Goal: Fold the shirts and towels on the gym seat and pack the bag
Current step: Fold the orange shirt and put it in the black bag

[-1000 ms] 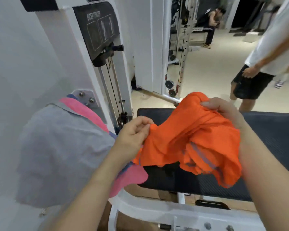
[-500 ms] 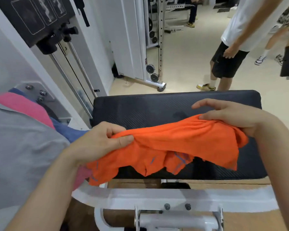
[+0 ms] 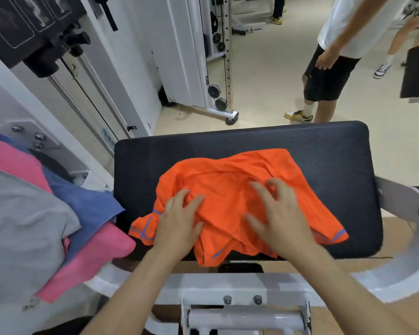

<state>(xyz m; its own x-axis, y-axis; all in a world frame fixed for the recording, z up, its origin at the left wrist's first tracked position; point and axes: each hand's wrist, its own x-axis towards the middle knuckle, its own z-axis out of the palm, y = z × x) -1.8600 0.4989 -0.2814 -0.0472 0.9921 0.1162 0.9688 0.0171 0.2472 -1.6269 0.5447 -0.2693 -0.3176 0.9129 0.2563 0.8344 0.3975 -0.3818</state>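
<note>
Grey, blue, pink cloths (image 3: 82, 209) beside seat (image 3: 324, 153)

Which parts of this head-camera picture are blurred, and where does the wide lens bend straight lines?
Head view: the right hand is smeared by motion, the left hand only slightly; the orange shirt and the ribbed seat are sharp; the seat's edges bow outward towards the picture's sides; the light is soft and even, shadows faint.

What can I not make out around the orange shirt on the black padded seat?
Head view, right hand: motion blur hides whether it pinches the orange shirt.
Head view, grey, blue and pink cloth pile: cut off by the left edge.
Packing bag: nowhere in frame.
</note>
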